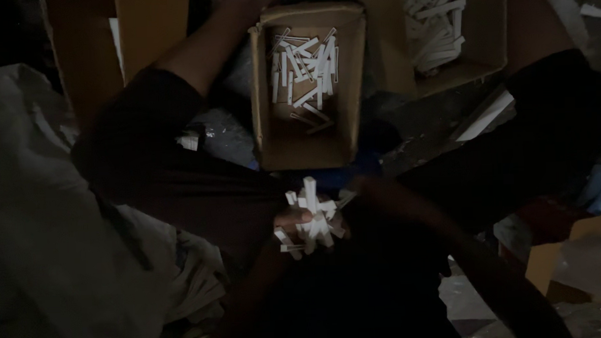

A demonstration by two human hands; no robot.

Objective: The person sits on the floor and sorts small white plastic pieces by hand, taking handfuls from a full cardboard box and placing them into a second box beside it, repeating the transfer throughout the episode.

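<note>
We're clamping both hands, left hand (pixel 290 224) and right hand (pixel 345 211), together round the messy bundle of short white sticks (pixel 311 216), so best squaring the ends before the narrow brown cardboard box (pixel 311 155) at 12 o'clock.

Sticks (pixel 305 72) in box (pixel 266 90), bundle (pixel 312 218) before it, second box (pixel 486 42) right.

Bent knees flank the cardboard box (pixel 308 89); its open top is unobstructed from above.

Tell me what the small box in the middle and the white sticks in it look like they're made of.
Small box: likely brown corrugated cardboard, matte, with folded flaps and raw edges. White sticks: flat, pale and dull, perhaps paper or thin plastic; the dim light leaves it open.
</note>
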